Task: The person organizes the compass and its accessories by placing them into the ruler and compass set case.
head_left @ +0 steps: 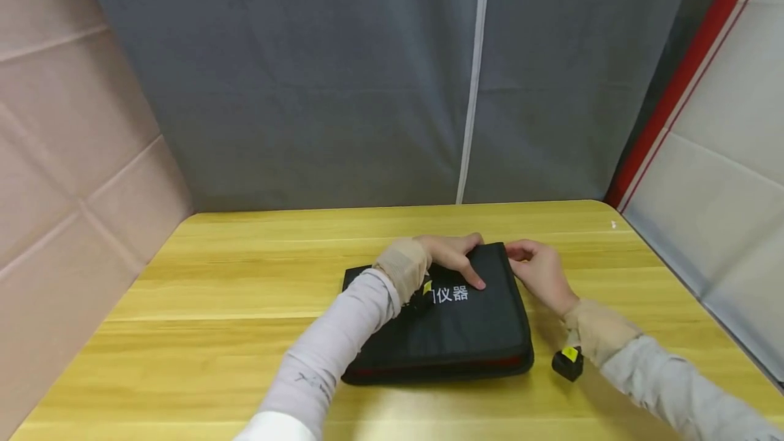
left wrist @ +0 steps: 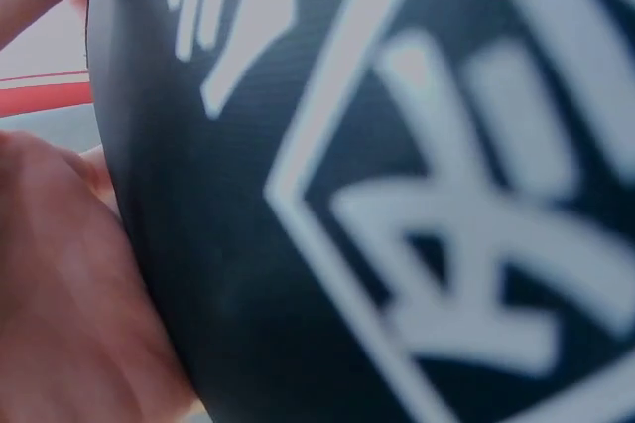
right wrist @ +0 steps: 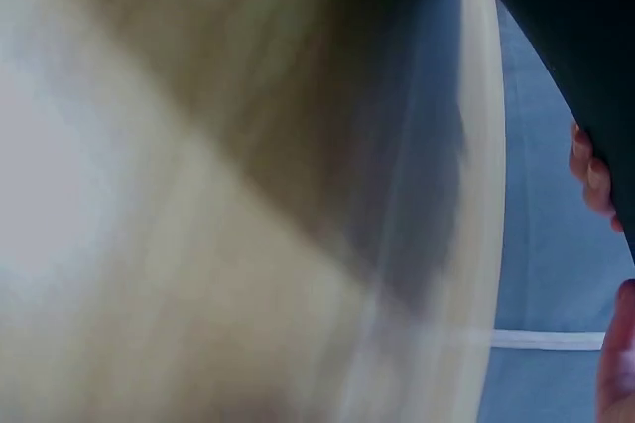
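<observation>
A black fabric case [head_left: 471, 339] with white Chinese lettering lies on the table, a thin red line showing along its near side. My left hand [head_left: 450, 252] grips the case's far edge; one digit lies over the top beside the lettering. In the left wrist view, the palm [left wrist: 74, 294] borders the dark cover, where large white marks show close up. My right hand [head_left: 542, 274] has its fingers curled at the right side of the case, near the far corner. What small part it pinches there is hidden. The right wrist view catches fingertips [right wrist: 592, 173] at the dark edge.
The case stands on a yellow wood-grain table [head_left: 202, 332]. Behind the table hangs a grey curtain [head_left: 306, 87] with a pale vertical strip. Light padded walls rise at left and right, the right one [head_left: 723, 209] with a red border. A small black wrist device [head_left: 568, 363] hangs under the right wrist.
</observation>
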